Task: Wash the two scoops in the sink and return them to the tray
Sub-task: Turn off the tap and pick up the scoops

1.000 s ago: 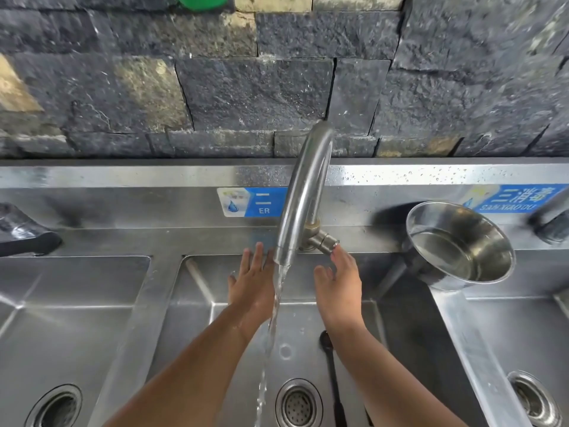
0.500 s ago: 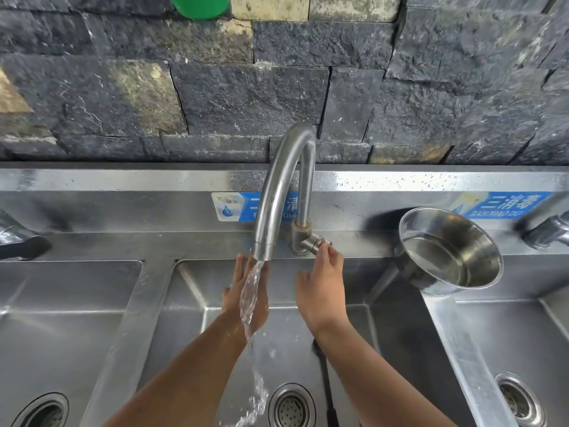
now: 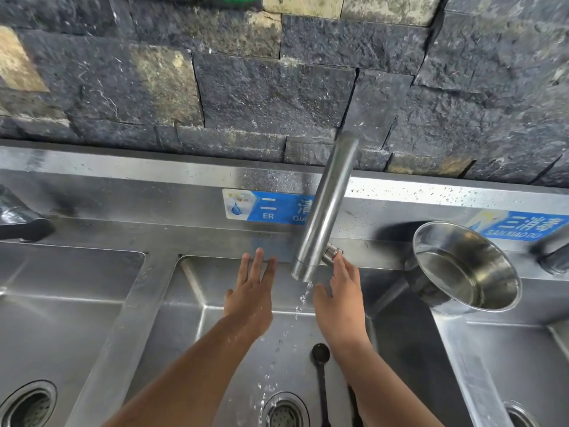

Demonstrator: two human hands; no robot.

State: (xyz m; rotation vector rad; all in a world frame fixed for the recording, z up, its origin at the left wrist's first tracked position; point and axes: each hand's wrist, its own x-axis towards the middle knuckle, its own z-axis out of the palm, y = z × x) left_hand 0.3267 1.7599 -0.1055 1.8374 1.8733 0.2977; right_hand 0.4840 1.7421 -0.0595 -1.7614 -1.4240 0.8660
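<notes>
A black scoop [image 3: 321, 368] lies on the floor of the middle sink basin [image 3: 191, 343], its round bowl away from me and its handle running toward me beside the drain [image 3: 284, 411]. A second dark handle [image 3: 354, 402] shows partly behind my right forearm. My left hand [image 3: 251, 298] is flat with fingers apart, left of the faucet spout [image 3: 326, 211], holding nothing. My right hand [image 3: 341, 303] reaches up so its fingertips touch the faucet's small knob [image 3: 332, 252]. Only a thin broken trickle of water falls from the spout.
A steel pot [image 3: 468, 269] tilts on the divider between the middle and right basins. Further basins with drains lie left [image 3: 29, 405] and right [image 3: 520, 414]. A dark stone wall rises behind the sink's backsplash. No tray is in view.
The full stream of water has dropped to a trickle. My left hand has come out from under the spout and spread open to its left. The right hand stays at the knob.
</notes>
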